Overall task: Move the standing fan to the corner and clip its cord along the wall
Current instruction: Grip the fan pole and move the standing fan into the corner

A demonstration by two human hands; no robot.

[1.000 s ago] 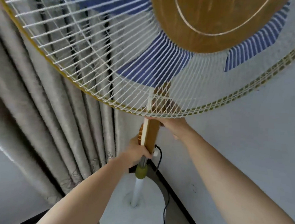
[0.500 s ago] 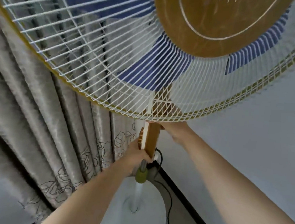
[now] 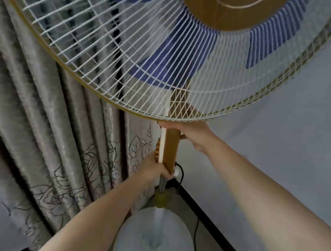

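**Corner placement:** A person steadies a standing fan (image 3: pixel 126 53) in the corner of a room, where a patterned grey curtain (image 3: pixel 51 136) meets a pale wall (image 3: pixel 278 144). Both hands are closed on the fan's brown control column (image 3: pixel 172 145). The left hand (image 3: pixel 153 171) wraps its lower end, just above the bare metal pole (image 3: pixel 162 184). The right hand (image 3: pixel 191 133) clasps its top, directly beneath the wire grille. The round white base (image 3: pixel 172 225) sits low in the frame, close to the dark skirting board (image 3: pixel 212 223) along the wall. Whether it rests flat on the floor or hangs just clear of it cannot be told from this angle. The black cord (image 3: pixel 181 176) leaves the back of the column and trails down between base and wall (no clips are in view).

The move to the corner looks nearly complete, and the clipping has not yet begun. The two-handed hold suits the load, since the head is large and probably top-heavy. To finish the placing well, the column should be upright as the base goes down flat rather than on an edge. The cord is the thing to watch, as it could be pinched beneath the base rim. The grille stands very near the curtain folds, so a little clearance there would be prudent before letting go.
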